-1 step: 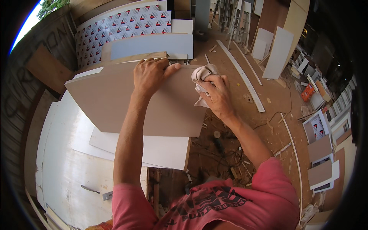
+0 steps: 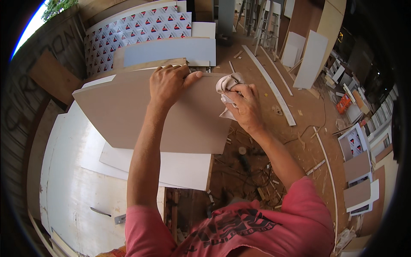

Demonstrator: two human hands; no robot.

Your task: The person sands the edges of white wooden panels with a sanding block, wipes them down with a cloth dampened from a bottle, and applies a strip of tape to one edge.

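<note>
A taupe board (image 2: 192, 124) stands tilted on its long edge in front of me, over white panels (image 2: 184, 169) stacked on the worktable. My left hand (image 2: 171, 87) is closed over the board's top edge, its fingers curled over the far side and hidden there. At the board's right end, my right hand (image 2: 247, 107) clasps a crumpled whitish cloth (image 2: 230, 81) against the top right corner. Part of the cloth sticks out below the fingers.
A knife-like blade (image 2: 100, 211) and a small metal piece (image 2: 120, 219) lie on the worktable's pale top (image 2: 77, 171). Large sheets (image 2: 171, 52) lean behind. Long white strips (image 2: 272, 85), cables and scraps litter the brown floor at right, where more boards (image 2: 310, 60) stand.
My right hand and the cloth have shifted very slightly to the right along the board's end. My left hand and the board look still.
</note>
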